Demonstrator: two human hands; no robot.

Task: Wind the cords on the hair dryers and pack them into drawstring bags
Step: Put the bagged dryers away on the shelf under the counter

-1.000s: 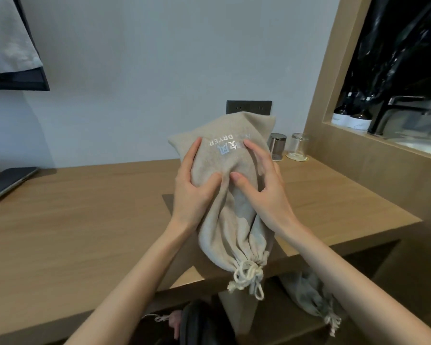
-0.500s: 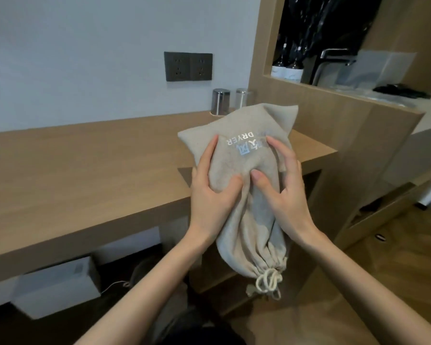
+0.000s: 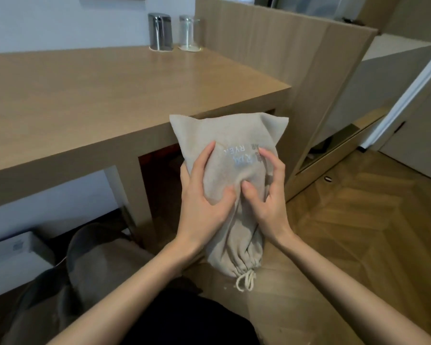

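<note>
Drawstring bag (image 3: 230, 185) bulging, cinched shut, contents hidden; left hand (image 3: 204, 197), right hand (image 3: 266, 195) grip it.

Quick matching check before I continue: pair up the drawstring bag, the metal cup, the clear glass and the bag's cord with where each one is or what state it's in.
Things:
1. drawstring bag
2. metal cup
3. clear glass
4. cord

Places or states:
A. knotted, dangling at the bag's lower end
B. on the desk, nearest the wood partition
C. held between left hand and right hand
D. on the desk, left of its neighbour

Pairs: 1-C, 2-D, 3-B, 4-A
</note>
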